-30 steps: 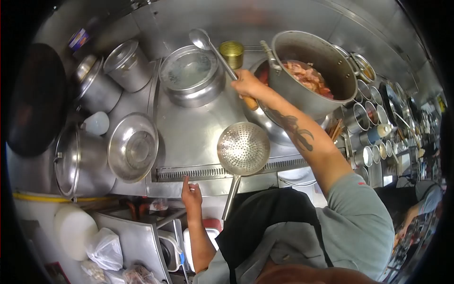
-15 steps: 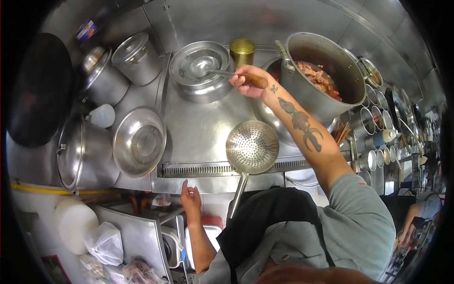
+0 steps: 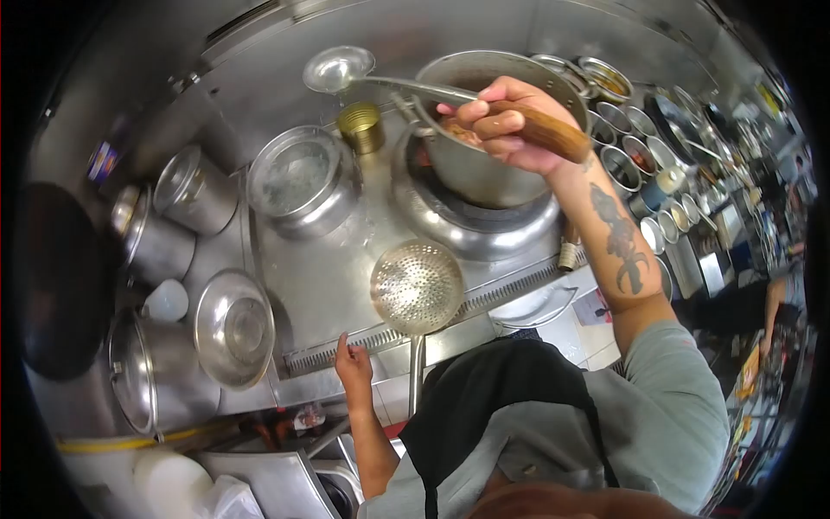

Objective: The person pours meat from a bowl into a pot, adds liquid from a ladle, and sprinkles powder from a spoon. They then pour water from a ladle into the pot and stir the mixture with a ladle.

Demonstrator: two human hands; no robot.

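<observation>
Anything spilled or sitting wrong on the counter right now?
No spill shows. One oddity: the skimmer lies across the drain grate with its handle jutting past the front edge of the counter, beside the left hand, where it might get knocked. The right hand holds the ladle raised.

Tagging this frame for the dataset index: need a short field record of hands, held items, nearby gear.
right hand: grip closed on the wooden handle of a ladle
ladle bowl: up left of the stockpot, near the back wall
left hand: holds nothing, fingers on the front edge of the stove counter
skimmer: lies on the counter, handle over the front edge
water basin: left of the stockpot
tin can: behind the basin
seasoning tins: row at the right
</observation>
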